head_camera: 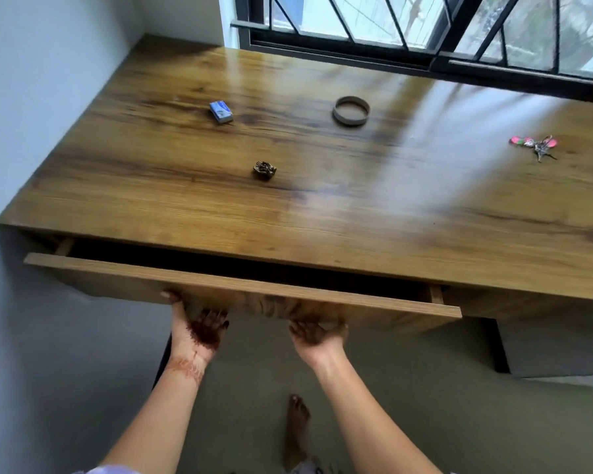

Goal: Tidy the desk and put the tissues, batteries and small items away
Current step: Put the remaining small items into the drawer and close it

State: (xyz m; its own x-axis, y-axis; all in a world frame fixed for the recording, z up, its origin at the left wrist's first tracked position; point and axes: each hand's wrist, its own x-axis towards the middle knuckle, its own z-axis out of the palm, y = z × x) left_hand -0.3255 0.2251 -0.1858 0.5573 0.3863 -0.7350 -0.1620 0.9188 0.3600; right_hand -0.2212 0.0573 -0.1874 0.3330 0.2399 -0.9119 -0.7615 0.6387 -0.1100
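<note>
Holding the drawer (240,285) by the lower edge of its front, I have both hands turned palm up beneath it. My left hand (199,328) grips near the middle-left of the front, its thumb pressed flat on the wood face. My right hand (317,333) grips just to the right of it, the two hands near each other but apart. The fingers are blurred where they meet the wood, so I cannot tell exactly how they lie.

The drawer stands partly open, with a dark gap between its front and the desk (356,213). I cannot see what is inside.

On the desk top lie four small things, all well apart. A small blue box (221,112) sits far left, towards the wall (48,97). A brown ring (351,110) lies flat near the window (425,29). A small brown clip (264,170) lies nearer me, between box and ring. A bunch of keys (538,147) with pink tags lies far right.

My bare foot (297,429) shows on the floor below, between my forearms.
</note>
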